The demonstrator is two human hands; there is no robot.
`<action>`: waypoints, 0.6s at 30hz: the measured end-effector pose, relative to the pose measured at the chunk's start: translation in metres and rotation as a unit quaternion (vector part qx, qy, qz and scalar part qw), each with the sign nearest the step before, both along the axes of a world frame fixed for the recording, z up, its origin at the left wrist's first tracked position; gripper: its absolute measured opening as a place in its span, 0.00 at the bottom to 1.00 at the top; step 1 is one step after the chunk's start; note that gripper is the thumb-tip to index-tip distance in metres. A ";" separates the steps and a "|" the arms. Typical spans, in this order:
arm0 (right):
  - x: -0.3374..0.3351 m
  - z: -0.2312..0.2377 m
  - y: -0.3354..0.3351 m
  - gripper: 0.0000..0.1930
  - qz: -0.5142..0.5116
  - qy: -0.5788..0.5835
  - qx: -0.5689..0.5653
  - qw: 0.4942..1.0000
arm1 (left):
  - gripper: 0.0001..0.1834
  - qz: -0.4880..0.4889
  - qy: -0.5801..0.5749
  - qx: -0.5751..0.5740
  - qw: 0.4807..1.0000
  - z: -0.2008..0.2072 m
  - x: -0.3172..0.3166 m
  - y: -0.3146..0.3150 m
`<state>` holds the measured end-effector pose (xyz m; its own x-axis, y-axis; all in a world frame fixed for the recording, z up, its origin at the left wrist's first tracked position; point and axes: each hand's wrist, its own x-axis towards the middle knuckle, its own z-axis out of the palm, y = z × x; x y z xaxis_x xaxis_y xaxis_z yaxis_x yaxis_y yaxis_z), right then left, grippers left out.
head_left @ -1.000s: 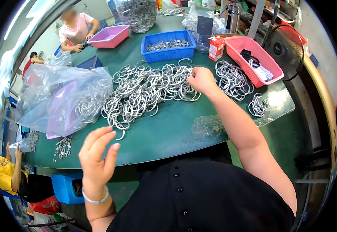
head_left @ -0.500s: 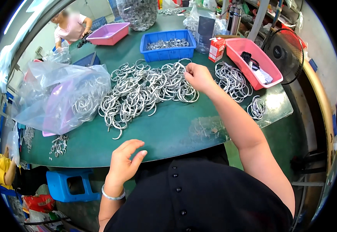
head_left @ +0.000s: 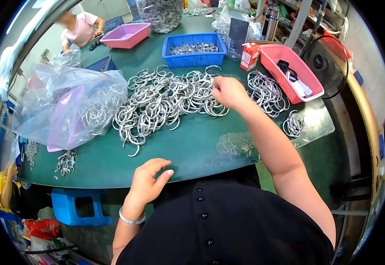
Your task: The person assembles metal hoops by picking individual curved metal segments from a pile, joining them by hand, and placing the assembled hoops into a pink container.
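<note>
A wide heap of silver C-shaped metal rings (head_left: 170, 99) lies across the middle of the green table (head_left: 188, 150). At the heap's right end is my right hand (head_left: 230, 92), its fingers curled in and closed. Whatever they may hold is hidden behind the knuckles. My left hand (head_left: 147, 182) hovers at the near table edge, fingers bent and thumb apart, with nothing in it. To the right of the right hand lie a second pile of rings (head_left: 267, 93) and a small nested bundle of rings (head_left: 293, 124).
A clear plastic bag (head_left: 42, 119) with rings bulges at left. Farther back stand a blue basket (head_left: 192, 60) of small metal parts, a pink-purple tub (head_left: 126, 35), a red-white carton (head_left: 249, 56) and a pink basket (head_left: 309, 86). A fan (head_left: 323, 62) stands right; a person (head_left: 80, 28) sits far left.
My right hand has come slightly nearer at the heap's right end, still closed. My left hand has shifted a little to the right. The view has shifted slightly.
</note>
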<state>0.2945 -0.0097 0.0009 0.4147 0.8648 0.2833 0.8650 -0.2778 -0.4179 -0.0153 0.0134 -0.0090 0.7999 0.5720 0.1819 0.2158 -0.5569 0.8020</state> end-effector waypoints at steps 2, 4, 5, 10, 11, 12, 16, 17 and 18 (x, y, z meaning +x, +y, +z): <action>0.005 0.007 -0.001 0.08 -0.001 -0.004 -0.021 1.000 | 0.10 -0.006 0.005 -0.004 1.000 0.001 0.002 -0.002; 0.008 0.015 -0.005 0.08 0.014 0.042 -0.042 0.998 | 0.11 -0.014 0.006 0.009 1.000 -0.003 0.000 0.001; 0.008 0.021 -0.007 0.08 0.024 0.069 -0.057 0.996 | 0.11 -0.018 0.006 0.016 1.000 -0.005 -0.001 0.002; -0.015 0.017 -0.021 0.06 0.129 0.485 0.005 0.865 | 0.12 0.003 -0.017 -0.064 0.998 -0.010 0.004 0.002; -0.025 0.015 -0.023 0.05 0.161 0.508 0.005 0.846 | 0.13 0.014 -0.028 -0.096 0.995 -0.010 0.006 0.000; -0.040 0.009 -0.026 0.05 0.173 0.559 0.031 0.810 | 0.13 0.026 -0.066 -0.166 0.984 -0.012 0.009 -0.002; -0.097 -0.016 -0.040 0.06 0.216 0.693 0.101 0.681 | 0.15 0.039 -0.185 -0.316 0.930 -0.011 0.027 -0.007; -0.107 -0.021 -0.043 0.06 0.222 0.700 0.108 0.670 | 0.15 0.035 -0.199 -0.315 0.927 -0.008 0.029 -0.007; -0.114 -0.022 -0.044 0.06 0.234 0.719 0.118 0.644 | 0.15 0.031 -0.212 -0.315 0.925 -0.007 0.030 -0.006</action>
